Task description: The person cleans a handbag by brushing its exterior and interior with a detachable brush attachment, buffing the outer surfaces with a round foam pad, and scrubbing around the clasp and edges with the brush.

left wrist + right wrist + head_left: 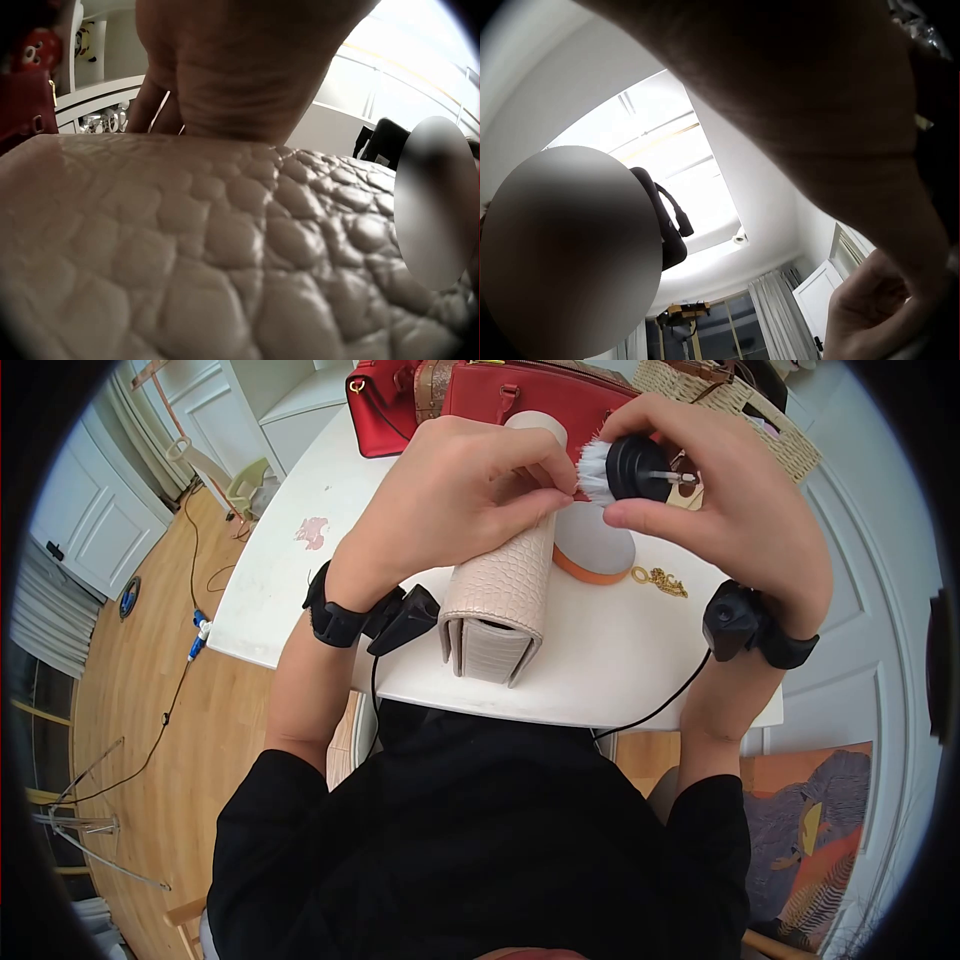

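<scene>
In the head view my right hand (755, 490) grips a round brush (640, 468) with white bristles, a black base and a metal shank. My left hand (460, 490) lies over a pale pink, crocodile-textured handbag (497, 585) standing on the table. Its curled thumb and index fingertips come together right beside the bristles; I cannot tell whether they pinch anything. The left wrist view shows the bag's glossy scaled surface (217, 247) up close, with the left hand (232, 75) above it. The brush is out of sight in the right wrist view, where the right hand (802, 97) crosses the top.
A round pad (597, 538) with grey top and orange edge lies right of the bag, beside a gold chain (662, 581). Red handbags (560, 398) and a woven basket (775, 440) stand at the back of the white table (620, 650). Cables run from both wrist cameras.
</scene>
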`<state>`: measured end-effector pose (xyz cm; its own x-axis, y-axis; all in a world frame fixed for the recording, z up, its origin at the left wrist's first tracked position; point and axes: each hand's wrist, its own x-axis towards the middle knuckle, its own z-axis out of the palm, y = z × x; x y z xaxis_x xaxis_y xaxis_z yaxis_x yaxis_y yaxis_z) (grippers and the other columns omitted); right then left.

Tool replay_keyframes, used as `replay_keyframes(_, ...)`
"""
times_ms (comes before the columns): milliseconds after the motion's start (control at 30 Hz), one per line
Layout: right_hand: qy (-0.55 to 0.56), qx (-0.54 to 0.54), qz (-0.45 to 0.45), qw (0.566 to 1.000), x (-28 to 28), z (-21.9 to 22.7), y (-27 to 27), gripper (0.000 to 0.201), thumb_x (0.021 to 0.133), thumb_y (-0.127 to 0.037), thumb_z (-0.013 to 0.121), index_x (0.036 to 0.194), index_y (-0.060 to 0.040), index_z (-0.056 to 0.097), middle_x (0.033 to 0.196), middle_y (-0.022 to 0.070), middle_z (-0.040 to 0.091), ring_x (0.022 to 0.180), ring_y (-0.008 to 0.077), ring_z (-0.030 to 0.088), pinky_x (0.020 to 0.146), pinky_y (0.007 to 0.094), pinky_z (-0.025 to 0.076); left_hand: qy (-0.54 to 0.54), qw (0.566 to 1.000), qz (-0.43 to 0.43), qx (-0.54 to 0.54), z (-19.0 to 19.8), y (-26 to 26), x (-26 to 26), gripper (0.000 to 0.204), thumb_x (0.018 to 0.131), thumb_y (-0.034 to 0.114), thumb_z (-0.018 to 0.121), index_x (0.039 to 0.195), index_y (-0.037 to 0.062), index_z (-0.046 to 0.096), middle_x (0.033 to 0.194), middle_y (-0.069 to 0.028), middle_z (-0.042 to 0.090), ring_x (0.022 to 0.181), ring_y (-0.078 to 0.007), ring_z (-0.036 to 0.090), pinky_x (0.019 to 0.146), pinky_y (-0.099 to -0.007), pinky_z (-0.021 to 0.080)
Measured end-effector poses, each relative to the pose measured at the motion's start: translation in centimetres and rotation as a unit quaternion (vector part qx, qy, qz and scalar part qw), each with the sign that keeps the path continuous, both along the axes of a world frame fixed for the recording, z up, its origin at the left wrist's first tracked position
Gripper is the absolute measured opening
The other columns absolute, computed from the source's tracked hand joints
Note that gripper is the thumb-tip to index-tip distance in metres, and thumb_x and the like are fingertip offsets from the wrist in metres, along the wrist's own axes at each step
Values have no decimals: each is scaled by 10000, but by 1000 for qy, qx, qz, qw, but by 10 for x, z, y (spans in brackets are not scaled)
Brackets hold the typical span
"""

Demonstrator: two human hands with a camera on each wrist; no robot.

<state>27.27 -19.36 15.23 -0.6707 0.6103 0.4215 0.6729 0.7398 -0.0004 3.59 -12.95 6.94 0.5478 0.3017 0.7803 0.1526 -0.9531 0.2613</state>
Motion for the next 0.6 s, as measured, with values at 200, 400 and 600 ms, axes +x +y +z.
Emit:
replay_keyframes(200,-9,-1,20,1000,1,-1,0,473,793,-244,862,1168,-54,644,997,61,678,833,223,634,723,323,499,-11,1000,-18,23,0,1,1,121,830,7,785,921,37,712,795,-28,707,673,-137,647,653,-265,505)
replay_keyframes(400,-34,-105,165,980,-7,1,-18,488,770,-256,891,1144,-39,663,988,69,684,803,248,662,665,318,519,-5,1000,-16,13,-1,2,-1,126,820,-32,757,914,31,702,803,-33,709,688,-151,651,667,-277,508)
replay_keyframes(600,-46,-273,336,900,-16,-1,-26,478,767,-269,900,1123,-49,668,977,75,682,804,276,691,651,350,547,-12,1000,-22,-10,-1,2,0,118,814,-24,757,903,29,699,808,-20,719,688,-136,647,678,-274,503)
